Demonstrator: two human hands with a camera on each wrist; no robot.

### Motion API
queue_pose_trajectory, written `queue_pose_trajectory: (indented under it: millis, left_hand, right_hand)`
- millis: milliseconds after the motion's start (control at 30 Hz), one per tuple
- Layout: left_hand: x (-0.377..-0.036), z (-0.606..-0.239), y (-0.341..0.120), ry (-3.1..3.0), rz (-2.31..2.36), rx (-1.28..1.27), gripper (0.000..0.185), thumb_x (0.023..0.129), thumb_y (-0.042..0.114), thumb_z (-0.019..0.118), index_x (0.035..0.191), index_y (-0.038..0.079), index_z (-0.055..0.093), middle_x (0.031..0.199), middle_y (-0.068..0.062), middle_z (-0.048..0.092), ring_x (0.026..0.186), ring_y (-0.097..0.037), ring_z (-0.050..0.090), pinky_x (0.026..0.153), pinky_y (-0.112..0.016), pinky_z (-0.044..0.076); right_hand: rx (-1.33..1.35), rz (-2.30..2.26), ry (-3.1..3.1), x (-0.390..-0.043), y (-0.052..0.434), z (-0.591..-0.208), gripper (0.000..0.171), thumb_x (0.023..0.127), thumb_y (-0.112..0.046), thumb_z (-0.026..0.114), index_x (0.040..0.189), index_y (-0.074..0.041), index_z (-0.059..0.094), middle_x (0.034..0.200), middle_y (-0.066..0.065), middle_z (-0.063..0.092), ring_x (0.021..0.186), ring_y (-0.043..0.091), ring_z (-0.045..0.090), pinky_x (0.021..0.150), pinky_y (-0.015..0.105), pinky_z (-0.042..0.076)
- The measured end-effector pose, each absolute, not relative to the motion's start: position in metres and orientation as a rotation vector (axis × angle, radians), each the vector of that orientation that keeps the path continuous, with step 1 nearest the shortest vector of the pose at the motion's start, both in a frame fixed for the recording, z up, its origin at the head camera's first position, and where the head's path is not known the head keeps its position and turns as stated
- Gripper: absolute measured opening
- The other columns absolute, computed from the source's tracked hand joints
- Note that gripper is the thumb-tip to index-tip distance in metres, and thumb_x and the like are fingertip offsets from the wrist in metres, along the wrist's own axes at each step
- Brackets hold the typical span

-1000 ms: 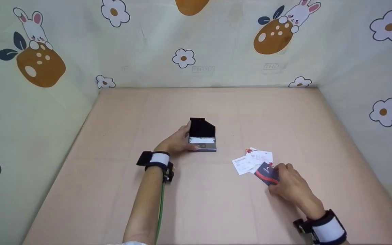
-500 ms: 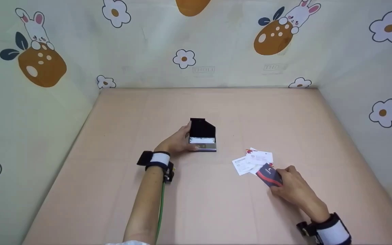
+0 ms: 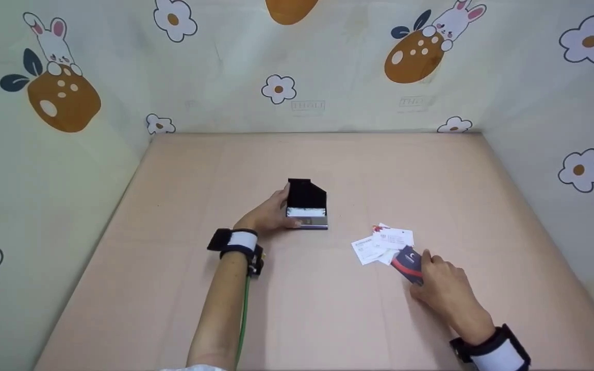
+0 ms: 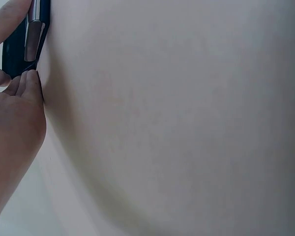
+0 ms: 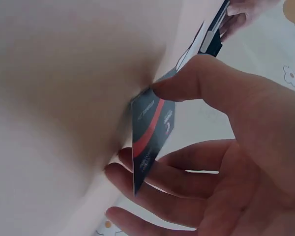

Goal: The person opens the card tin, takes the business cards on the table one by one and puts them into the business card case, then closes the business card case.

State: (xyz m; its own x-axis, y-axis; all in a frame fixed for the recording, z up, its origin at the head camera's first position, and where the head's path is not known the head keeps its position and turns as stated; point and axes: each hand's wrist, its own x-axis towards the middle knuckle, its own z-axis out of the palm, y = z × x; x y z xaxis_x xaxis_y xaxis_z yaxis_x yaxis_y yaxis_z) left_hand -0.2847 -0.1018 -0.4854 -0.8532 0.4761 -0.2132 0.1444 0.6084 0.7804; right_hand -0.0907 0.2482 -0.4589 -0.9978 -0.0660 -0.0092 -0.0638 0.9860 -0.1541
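Observation:
My left hand point(image 3: 268, 212) grips a business card case point(image 3: 307, 195) by its left side; the case's lid is raised, showing a black inside and a white card edge. In the left wrist view, fingers hold the case point(image 4: 19, 46) at the upper left corner. My right hand point(image 3: 449, 293) holds a dark blue business card point(image 3: 406, 264) with a red stripe, between thumb and fingers. The right wrist view shows the thumb on one edge of this card point(image 5: 150, 128) and fingers near the opposite edge. Overlapping white cards point(image 3: 394, 238) lie just beyond it.
A pale pink tabletop point(image 3: 317, 309) lies under everything. Patterned walls point(image 3: 348, 62) with rabbits and flowers border it at the back and both sides. A green cable point(image 3: 243, 319) runs along the left forearm.
The right hand has shifted slightly right and toward the body, and the dark blue card has slid a little to the right. The left hand and case have stayed put.

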Motion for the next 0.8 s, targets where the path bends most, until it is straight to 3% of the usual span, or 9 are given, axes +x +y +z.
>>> queue_pose_trajectory:
  millis: [267,500,800]
  left_hand:
    - [-0.285,-0.487,-0.102,2.440,1.106,0.482,0.111,0.085,0.025,0.080,0.162,0.025,0.000,0.168,-0.013,0.017,0.157,-0.029,0.013,0.129,-0.045,0.011]
    - [-0.284,-0.487,-0.102,2.418,1.130,0.510,0.113,0.084,0.027,0.080,0.162,0.023,-0.002,0.168,-0.015,0.014,0.157,-0.031,0.009,0.129,-0.047,0.009]
    - [-0.284,-0.486,-0.102,2.438,1.119,0.510,0.112,0.084,0.026,0.080,0.162,0.024,-0.001,0.168,-0.014,0.016,0.157,-0.031,0.012,0.129,-0.047,0.010]
  right_hand:
    - [-0.147,-0.231,3.126,-0.090,0.247,-0.458,0.069,0.071,-0.013,0.077,0.125,0.023,0.053,0.096,0.032,0.067,0.074,0.032,0.063,0.069,0.050,0.056]
    - [-0.221,-0.239,3.228,-0.090,0.253,-0.462,0.051,0.067,-0.010,0.076,0.108,0.016,0.062,0.081,0.022,0.066,0.066,0.029,0.061,0.060,0.048,0.053]
    - [-0.241,-0.269,3.220,-0.097,0.256,-0.459,0.056,0.067,-0.009,0.077,0.114,0.017,0.061,0.089,0.027,0.070,0.071,0.032,0.066,0.063,0.049,0.056]
